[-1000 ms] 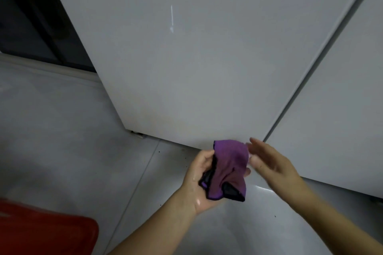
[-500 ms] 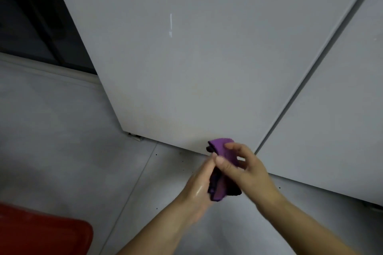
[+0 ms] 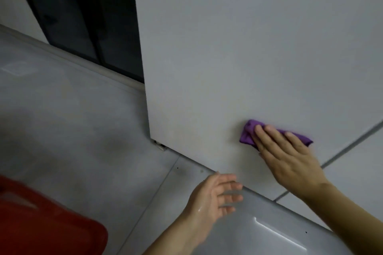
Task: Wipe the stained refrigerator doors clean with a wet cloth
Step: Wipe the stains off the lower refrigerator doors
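Note:
A purple cloth (image 3: 247, 132) lies bunched against the lower part of the white left refrigerator door (image 3: 238, 47). My right hand (image 3: 290, 155) presses it flat onto the door with straight fingers, near the dark seam to the right door (image 3: 362, 172). Empty and wet, my left hand (image 3: 215, 198) hovers with spread fingers just below the door's bottom edge. Faint yellowish marks show low on the left door.
Grey floor tiles (image 3: 72, 120) stretch to the left and below. A red plastic object (image 3: 41, 223) sits at the bottom left corner. A dark glass sliding door (image 3: 83, 16) with a raised sill stands left of the refrigerator.
The cloth passed from my left hand to my right, which carried it up onto the door. My left hand let go and opened. The view shifted right and nearer.

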